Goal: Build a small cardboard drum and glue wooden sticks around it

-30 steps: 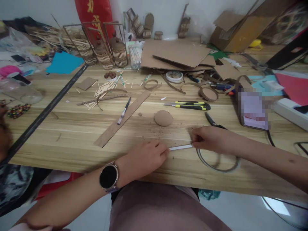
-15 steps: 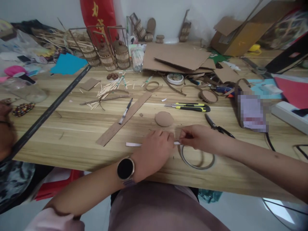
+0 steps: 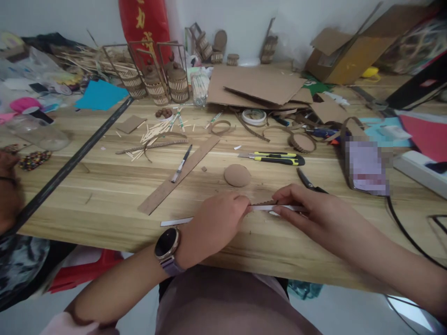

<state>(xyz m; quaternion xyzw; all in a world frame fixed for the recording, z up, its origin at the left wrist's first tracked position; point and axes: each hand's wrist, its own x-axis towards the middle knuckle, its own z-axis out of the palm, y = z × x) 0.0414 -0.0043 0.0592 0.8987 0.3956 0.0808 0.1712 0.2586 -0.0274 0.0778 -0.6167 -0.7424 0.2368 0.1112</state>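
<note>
Forearm (image 3: 9, 186) of another person at the edge of view, far to the left of the round cardboard disc (image 3: 237, 175). Next to it, multicoloured beads (image 3: 35, 160) in a small heap, also well left of the disc. Then a long black strip (image 3: 75, 163) slanting across the wooden table (image 3: 104, 200), left of the disc. Matchsticks (image 3: 155, 132) scattered behind and left of the disc. Closer in, on the disc's left, a flat cardboard piece (image 3: 179, 178) lying aslant, with a pen (image 3: 181, 164) on it.

In front and left of the disc, one end of a narrow white strip (image 3: 261, 207), showing past the left hand (image 3: 220, 216). Left hand in front of the disc, watch (image 3: 167, 243) on the wrist, fingers together and gripping the strip; thumb mostly hidden. Between both hands, a bare length of the strip, brown corrugated edge on its far side, in front and right of the disc.

Behind and right of the disc, a yellow-and-black cutter (image 3: 279, 161), blade towards the left. Right hand (image 3: 307, 209) in front and right of the disc, pinching the strip between thumb and fingers. Beyond that hand, right of the disc, scissors (image 3: 305, 178), partly hidden.
</note>
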